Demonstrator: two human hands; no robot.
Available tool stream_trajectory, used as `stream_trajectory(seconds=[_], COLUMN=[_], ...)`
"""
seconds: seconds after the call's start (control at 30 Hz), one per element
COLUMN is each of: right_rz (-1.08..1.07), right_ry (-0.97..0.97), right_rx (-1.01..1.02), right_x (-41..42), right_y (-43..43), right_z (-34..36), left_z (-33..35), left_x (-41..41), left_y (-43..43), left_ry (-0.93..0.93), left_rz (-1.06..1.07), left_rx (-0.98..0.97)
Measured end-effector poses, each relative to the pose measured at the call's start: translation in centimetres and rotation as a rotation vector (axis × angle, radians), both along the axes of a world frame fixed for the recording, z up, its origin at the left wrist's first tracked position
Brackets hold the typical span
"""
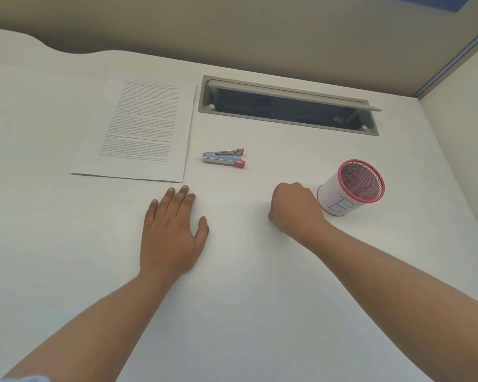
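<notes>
- Your left hand (pixel 171 235) lies flat, palm down, on the tabletop (pixel 232 312), about midway between the left and right edges. Its fingers (pixel 184 192) are straight and close together, the thumb is spread to the side, and it holds nothing.
- Its fingertips stop just short of the near right corner of the printed sheet of paper (pixel 138 128), near it but not touching.
- The sheet lies flat in the far left part of the tabletop, text side up, turned slightly off square.
- Your right hand (pixel 295 209) rests on the tabletop right of centre. Its fingers are curled under into a fist, knuckles up, and nothing shows in its grasp.
- The red mesh cup (pixel 333 193) stands upright just beside that fist, on the side toward the right edge. A white paper wrap with blue lettering covers its wall. I cannot tell whether the knuckles touch it.
- The stapler (pixel 223 158), metal with pink ends, lies on its side between the sheet and the cup, beyond both hands and apart from each.
- The open cable hatch (pixel 287 91) is set into the tabletop near the far edge, behind the stapler.
</notes>
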State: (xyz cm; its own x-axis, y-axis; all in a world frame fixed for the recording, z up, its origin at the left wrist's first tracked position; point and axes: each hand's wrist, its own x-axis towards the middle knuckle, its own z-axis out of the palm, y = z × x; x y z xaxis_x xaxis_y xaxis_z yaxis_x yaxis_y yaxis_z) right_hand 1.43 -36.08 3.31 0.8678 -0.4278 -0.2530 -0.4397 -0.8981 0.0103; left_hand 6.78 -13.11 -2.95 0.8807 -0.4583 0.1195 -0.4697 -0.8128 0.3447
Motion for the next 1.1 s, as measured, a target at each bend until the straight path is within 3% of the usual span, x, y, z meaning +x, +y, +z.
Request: stream_trajectory(seconds=[0.2,0.33,0.5,0.67,0.8,1.1], right_rz=[-0.031,-0.199,-0.361,-0.427,-0.426,-0.287], right_ry=[0.027,0.004,-0.209,-0.309,-0.178,-0.037], right_rx=[-0.015,0.21,0.418,0.296,0.139,0.092], right_x=[0.6,0.3,-1.1,-2.7,-3.9,-4.5], right_y=[0.2,-0.8,-3.9,-8.3,-11.3,-13.5], right_z=[-0.6,0.2,5.0,10.1,11.0,9.6], left_z=[0.0,0.0,-0.2,-0.2,-0.2,-0.3], left_x=[0.0,0.0,0.1,0.1,0.1,0.2], left_y=[0.0,0.0,0.0,0.0,0.0,0.0], left_ry=[0.001,0.004,0.006,0.019,0.021,0.02], left_rz=[-0.007,-0.007,-0.01,-0.012,-0.01,-0.019], left_rx=[0.001,0.008,0.018,0.025,0.032,0.023])
